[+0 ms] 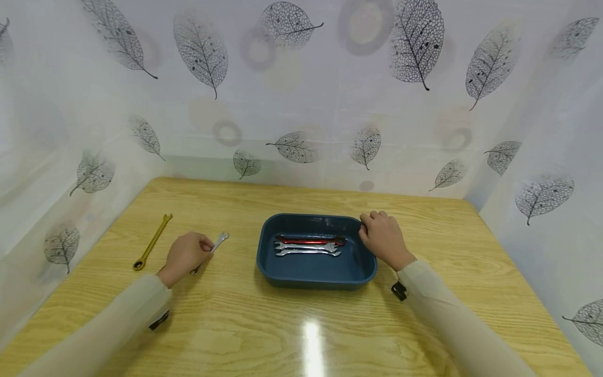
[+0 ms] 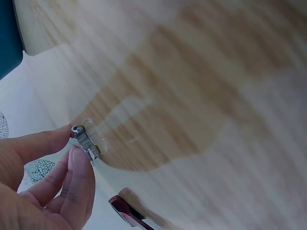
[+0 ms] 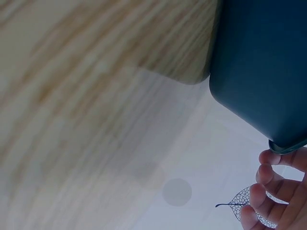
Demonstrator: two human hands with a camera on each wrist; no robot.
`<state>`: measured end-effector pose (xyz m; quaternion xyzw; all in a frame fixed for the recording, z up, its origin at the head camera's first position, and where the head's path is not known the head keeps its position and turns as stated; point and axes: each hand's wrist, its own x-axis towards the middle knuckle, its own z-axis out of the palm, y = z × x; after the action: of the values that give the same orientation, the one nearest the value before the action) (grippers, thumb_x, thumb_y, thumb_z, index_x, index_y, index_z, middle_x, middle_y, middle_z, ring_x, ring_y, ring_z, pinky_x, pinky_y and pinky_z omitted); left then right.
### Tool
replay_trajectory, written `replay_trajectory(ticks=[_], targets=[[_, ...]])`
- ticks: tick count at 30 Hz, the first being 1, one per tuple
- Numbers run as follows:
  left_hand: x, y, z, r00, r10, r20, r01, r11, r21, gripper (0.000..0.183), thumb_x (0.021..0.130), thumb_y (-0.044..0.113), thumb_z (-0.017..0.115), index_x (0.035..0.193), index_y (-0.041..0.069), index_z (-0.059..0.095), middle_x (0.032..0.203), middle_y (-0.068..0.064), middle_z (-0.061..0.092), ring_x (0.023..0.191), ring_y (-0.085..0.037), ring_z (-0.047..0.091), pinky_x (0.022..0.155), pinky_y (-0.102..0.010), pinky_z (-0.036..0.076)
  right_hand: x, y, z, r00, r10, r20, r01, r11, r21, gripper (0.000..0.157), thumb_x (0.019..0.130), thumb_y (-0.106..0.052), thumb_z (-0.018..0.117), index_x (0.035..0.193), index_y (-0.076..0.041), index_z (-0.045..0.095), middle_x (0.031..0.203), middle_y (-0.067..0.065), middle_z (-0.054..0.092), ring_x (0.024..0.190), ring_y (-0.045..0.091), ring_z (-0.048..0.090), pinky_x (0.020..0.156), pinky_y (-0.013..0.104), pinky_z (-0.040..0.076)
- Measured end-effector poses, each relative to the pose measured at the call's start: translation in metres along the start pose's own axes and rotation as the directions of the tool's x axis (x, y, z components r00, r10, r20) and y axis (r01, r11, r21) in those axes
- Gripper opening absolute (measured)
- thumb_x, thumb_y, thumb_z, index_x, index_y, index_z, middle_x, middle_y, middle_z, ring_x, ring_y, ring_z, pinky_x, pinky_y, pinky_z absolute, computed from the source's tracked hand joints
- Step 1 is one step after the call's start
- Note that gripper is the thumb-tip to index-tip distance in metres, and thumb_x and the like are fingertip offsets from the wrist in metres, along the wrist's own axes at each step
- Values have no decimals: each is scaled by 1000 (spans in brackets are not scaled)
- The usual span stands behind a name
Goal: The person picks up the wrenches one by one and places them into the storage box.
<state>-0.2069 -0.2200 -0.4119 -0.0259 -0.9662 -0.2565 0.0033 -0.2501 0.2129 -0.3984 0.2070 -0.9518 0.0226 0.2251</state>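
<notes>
My left hand pinches a small silver wrench between thumb and fingertips, left of the basin. In the left wrist view one metal end of that wrench pokes out past the fingertips. My right hand grips the right rim of a dark blue plastic basin, near its back corner. The right wrist view has the fingertips right at the basin's lip. Side by side in the basin lie a red wrench and silver open-ended wrenches.
A gold ratcheting wrench lies on the wooden table, left of my left hand. White cloth with a leaf print hangs behind the table and along both sides.
</notes>
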Motion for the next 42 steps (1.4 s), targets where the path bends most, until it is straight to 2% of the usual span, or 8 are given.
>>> replay_trajectory(ticks=[9,16,23,42], targets=[[0,2,2,1000,-8,-7,8,1000,17,12,78,5,70,88,-3,70,78,-11,69,61,-15,60,53,-28,46,0,1,2,1000,-4,-8,4,1000,-1,14,86,-12,56,73,-9,52,60,5,43,55,20,37,50,31,28],[-4,10,-1,1000,-27,-1,27,999,38,15,78,4,70,90,-4,71,83,-15,70,66,-20,64,56,-32,50,1,1,1,1000,-10,-11,10,1000,-5,12,86,-12,56,74,-8,53,60,5,44,54,20,37,50,30,29],[-4,15,-3,1000,-10,1,10,999,44,12,78,2,69,87,-5,70,79,-15,69,65,-21,63,56,-32,50,1,2,2,1000,-12,-23,12,1000,0,15,86,-11,56,72,-8,51,59,5,42,54,21,37,50,30,28],[0,6,1,1000,-4,2,4,1000,22,10,78,3,67,85,-2,72,74,-10,69,56,-12,58,50,-26,45,0,0,0,999,-25,-33,25,1000,9,19,85,-9,55,67,-10,46,57,3,38,52,19,32,50,28,25]])
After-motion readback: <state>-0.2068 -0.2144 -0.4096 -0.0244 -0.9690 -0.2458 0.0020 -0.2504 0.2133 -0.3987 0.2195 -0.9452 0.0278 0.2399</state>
